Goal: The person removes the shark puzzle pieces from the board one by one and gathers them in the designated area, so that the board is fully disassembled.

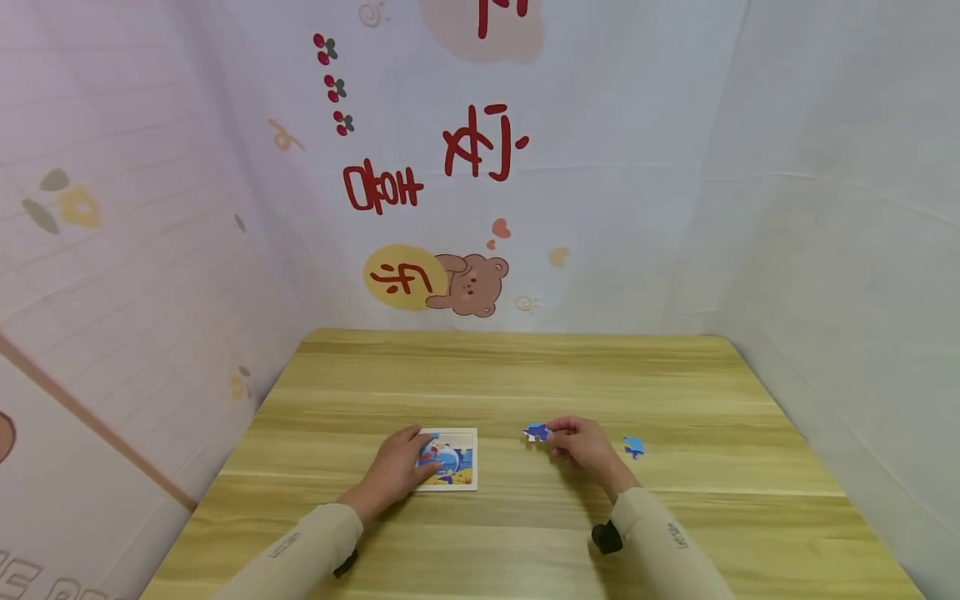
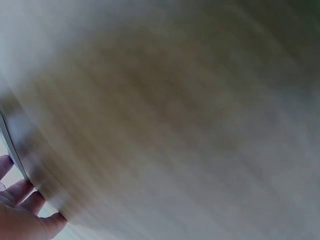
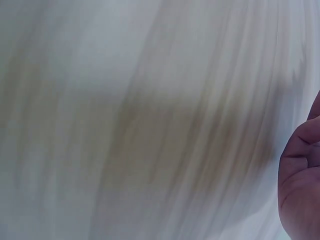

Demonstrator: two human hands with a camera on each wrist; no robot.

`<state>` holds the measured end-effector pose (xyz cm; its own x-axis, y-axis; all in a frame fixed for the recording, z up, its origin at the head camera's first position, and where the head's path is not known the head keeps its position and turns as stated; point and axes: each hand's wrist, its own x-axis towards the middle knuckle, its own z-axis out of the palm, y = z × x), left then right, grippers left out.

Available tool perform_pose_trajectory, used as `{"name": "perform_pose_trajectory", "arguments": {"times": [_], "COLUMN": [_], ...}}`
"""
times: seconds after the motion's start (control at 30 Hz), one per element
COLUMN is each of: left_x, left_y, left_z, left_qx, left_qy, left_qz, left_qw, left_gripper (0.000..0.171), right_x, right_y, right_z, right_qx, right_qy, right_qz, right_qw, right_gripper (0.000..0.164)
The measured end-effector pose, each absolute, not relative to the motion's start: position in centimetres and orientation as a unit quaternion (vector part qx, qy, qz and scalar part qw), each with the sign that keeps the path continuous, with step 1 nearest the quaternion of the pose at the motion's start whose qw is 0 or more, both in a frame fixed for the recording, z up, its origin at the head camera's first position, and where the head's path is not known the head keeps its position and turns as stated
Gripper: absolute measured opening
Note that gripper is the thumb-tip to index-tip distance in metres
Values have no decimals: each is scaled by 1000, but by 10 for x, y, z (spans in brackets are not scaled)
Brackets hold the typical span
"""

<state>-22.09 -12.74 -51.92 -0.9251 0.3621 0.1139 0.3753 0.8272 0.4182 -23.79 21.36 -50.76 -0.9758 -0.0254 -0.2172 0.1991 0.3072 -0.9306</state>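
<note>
A small picture puzzle in a white-edged tray (image 1: 474,460) lies on the table, showing a sea scene in blue and yellow. My left hand (image 1: 393,463) grips its left side, the thumb lying over the picture and covering part of it. Fingertips (image 2: 55,224) of that hand show at the tray's edge in the left wrist view. Right of the tray, my right hand (image 1: 588,446) pinches a blue and white puzzle piece (image 1: 536,432) just over the table. In the right wrist view only part of the right hand (image 3: 302,185) appears, the piece out of sight.
Another blue puzzle piece (image 1: 633,447) lies to the right of my right hand. The wood-grain table (image 1: 525,367) ends at a white printed cloth (image 1: 622,250) behind, with more cloth along both sides.
</note>
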Motion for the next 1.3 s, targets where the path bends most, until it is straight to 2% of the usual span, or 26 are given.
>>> {"name": "perform_pose_trajectory", "arguments": {"times": [0.5,1.03,1.3], "left_x": [-217,-218,-216], "left_y": [-126,-125,-125], "left_z": [-519,-519,-516], "left_qx": [-193,-192,-195], "left_qy": [-954,-957,-954], "left_qz": [-230,-217,-226], "left_qw": [21,25,23], "left_gripper": [53,53,53], "right_x": [-231,-222,-224], "right_y": [267,282,286], "right_z": [-506,-497,-500], "right_qx": [76,91,93], "right_qy": [816,831,869], "right_qz": [-568,-544,-483], "right_qw": [83,69,54], "right_gripper": [18,18,17]}}
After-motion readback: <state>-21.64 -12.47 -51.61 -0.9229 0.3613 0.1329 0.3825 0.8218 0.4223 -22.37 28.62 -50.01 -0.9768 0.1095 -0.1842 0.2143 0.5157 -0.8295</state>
